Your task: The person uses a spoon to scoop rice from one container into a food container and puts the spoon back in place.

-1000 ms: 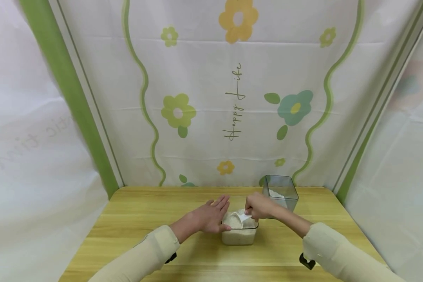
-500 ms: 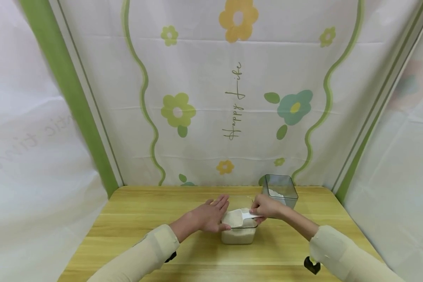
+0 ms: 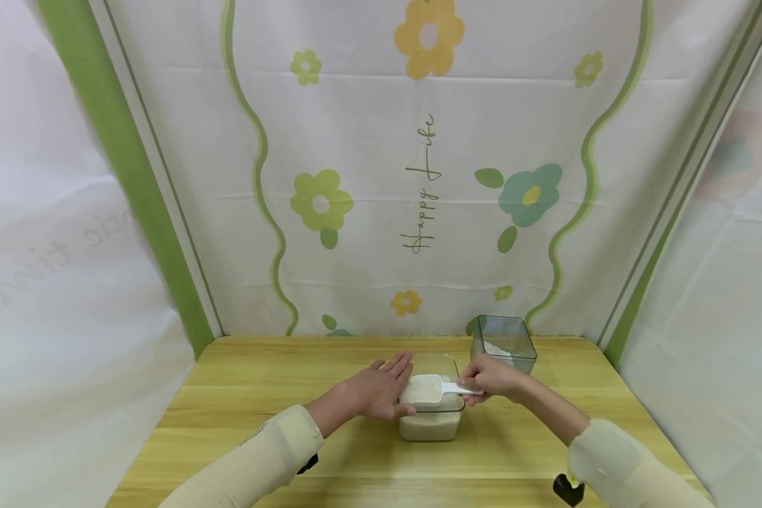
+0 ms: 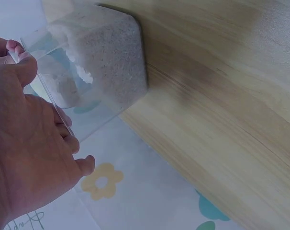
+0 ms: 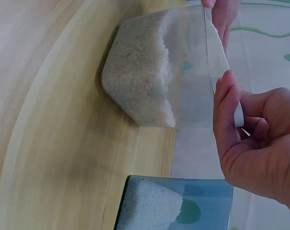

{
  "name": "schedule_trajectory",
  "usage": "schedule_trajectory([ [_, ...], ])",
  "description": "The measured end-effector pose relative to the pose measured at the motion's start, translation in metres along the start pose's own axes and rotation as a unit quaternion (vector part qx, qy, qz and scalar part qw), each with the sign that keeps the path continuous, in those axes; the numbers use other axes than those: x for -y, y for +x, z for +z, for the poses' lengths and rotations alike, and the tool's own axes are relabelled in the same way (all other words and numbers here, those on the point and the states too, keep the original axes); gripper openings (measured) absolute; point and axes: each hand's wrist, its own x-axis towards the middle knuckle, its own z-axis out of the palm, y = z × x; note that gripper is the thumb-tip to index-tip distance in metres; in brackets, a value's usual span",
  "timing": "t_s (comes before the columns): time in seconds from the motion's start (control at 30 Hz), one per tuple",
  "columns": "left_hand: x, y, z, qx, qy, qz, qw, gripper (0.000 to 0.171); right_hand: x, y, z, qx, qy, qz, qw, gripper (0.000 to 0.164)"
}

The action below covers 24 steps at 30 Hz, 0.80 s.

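Observation:
A clear square container of rice stands on the table, its rice filling the lower part. My left hand lies along the container's left side, fingers straight and touching the rim, thumb over the front corner. In my right hand the handle of a white scoop is pinched between thumb and fingers. The scoop, full of rice, is level over the container's mouth, its bowl beside my left hand.
A grey-tinted square container holding white grains stands behind my right hand, near the table's back edge. The wooden table ends at a flower-printed curtain, with more curtain at both sides.
The scoop has come up out of the rice, tilted level and now carries a heap. My right hand has shifted to the right. The left hand stays at the rim.

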Motion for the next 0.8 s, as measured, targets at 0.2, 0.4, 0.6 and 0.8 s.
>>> schedule_trajectory([
  [0.2, 0.001, 0.0, 0.001, 0.001, -0.001, -0.002, 1.0, 0.087, -0.008, -0.005, -0.001, -0.004, 0.025, 0.004, 1.0, 0.025],
  [0.4, 0.001, -0.001, 0.002, 0.0, 0.0, -0.002, 1.0, 0.087, -0.014, -0.01, -0.004, -0.01, 0.042, 0.009, 0.999, 0.026],
  [0.6, 0.001, -0.002, 0.002, 0.003, -0.011, -0.002, 0.9999, 0.086, -0.015, -0.014, -0.006, -0.02, 0.065, 0.012, 0.998, 0.025],
  [0.8, 0.001, -0.001, 0.002, 0.0, -0.011, -0.002, 0.9999, 0.087, -0.017, -0.018, -0.008, -0.023, 0.087, 0.011, 0.996, 0.024],
])
